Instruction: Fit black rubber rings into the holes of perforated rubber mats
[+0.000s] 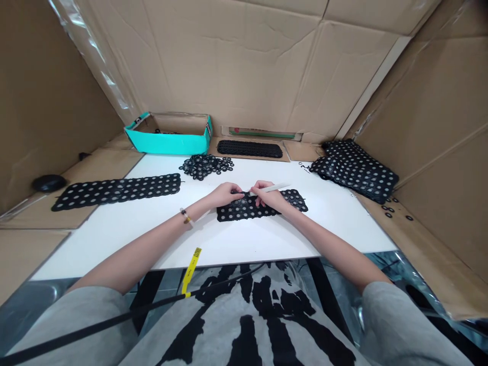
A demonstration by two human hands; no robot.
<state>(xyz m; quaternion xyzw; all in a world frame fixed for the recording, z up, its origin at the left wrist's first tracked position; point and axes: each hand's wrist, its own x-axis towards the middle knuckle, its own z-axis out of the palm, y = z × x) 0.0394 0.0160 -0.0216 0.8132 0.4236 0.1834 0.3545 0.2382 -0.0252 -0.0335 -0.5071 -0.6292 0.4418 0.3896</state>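
A flat strip of linked black rings lies on the white board, a white stylus slanting above it.

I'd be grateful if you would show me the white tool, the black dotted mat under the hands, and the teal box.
White tool [276, 188]: head view, on its shaft.
Black dotted mat [294, 200]: head view, on its right end.
Teal box [165, 143]: head view, on its front wall.

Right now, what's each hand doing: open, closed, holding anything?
Left hand: on the black ring sheet, grip unclear.
Right hand: closed on a white stylus.
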